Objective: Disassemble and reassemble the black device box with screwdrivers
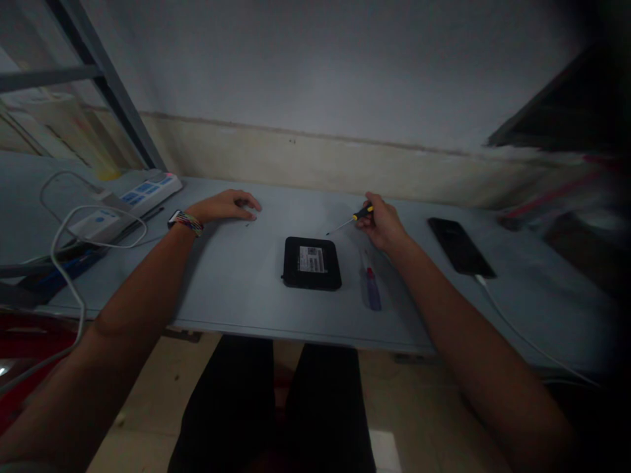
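Note:
My right hand [380, 222] grips a screwdriver [363, 211] by its black and yellow handle, its thin shaft pointing left and down. The tip sits close to the far edge of a flat black box [312, 278] with a white printed label; I cannot tell whether it touches anything. My left hand [231, 205] rests on the table to the left of the box, fingers curved and apart, with nothing visible in them. Beside its fingertips lies a tiny dark piece [247, 225], too small to name. A second screwdriver [373, 290] with a purplish translucent handle lies right of the box.
A black phone [459, 246] with a white cable lies at the right. At the left are a white power strip [133, 203], looping white cables and a plastic cup [81, 135] by a metal frame. A wall closes off the back of the grey table [236, 295].

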The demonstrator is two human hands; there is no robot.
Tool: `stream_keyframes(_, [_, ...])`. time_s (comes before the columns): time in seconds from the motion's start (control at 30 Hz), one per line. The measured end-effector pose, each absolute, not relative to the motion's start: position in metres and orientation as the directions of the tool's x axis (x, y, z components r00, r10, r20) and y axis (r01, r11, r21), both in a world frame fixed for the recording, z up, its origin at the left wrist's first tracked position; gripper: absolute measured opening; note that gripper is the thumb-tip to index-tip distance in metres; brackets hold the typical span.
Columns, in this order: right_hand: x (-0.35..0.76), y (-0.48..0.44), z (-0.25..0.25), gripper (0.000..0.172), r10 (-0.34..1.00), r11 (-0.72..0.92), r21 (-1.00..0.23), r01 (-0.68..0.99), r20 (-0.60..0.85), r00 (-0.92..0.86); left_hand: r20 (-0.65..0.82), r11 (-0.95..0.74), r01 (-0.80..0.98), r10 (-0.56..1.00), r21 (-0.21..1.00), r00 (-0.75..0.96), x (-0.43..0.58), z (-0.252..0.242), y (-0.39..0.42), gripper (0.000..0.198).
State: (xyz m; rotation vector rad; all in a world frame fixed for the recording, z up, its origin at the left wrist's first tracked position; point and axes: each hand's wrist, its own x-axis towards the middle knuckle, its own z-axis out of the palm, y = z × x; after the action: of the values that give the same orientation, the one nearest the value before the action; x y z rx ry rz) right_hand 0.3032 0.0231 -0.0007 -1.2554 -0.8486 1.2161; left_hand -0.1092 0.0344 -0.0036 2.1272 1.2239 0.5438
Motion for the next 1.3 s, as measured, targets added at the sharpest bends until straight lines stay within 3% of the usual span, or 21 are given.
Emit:
stream_keyframes(0.43, [0.303, 0.022, -0.001, 0.04, 0.971, -0.088, -0.976, -0.201, -0.129, 0.202, 0.034, -0.386, 0.619, 0.864, 0.684, 0.501, -0.111, -0.002, 0.034, 0.053])
stream_keyframes(0.63, [0.301, 0.022, -0.002, 0.039, 0.973, -0.08, -0.972, -0.222, -0.124, 0.194, 0.041, -0.391, 0.552, 0.84, 0.737, 0.541, -0.114, 0.001, 0.034, 0.038])
stream_keyframes(0.8, [0.286, 0.02, -0.007, 0.034, 0.991, -0.088, -0.961, -0.261, -0.111, 0.074, 0.046, -0.411, 0.549, 0.828, 0.728, 0.559, -0.113, -0.001, 0.038, 0.033])
stream_keyframes(1.0, [0.25, 0.014, -0.012, 0.024, 0.986, -0.06, -0.983, -0.176, -0.031, -0.162, 0.038, -0.416, 0.582, 0.834, 0.699, 0.551, -0.114, -0.004, 0.04, 0.034])
stream_keyframes(1.3, [0.218, 0.022, -0.009, 0.023, 0.969, -0.046, -0.994, -0.101, -0.02, -0.247, 0.07, -0.455, 0.584, 0.824, 0.672, 0.562, -0.112, -0.005, 0.04, 0.026])
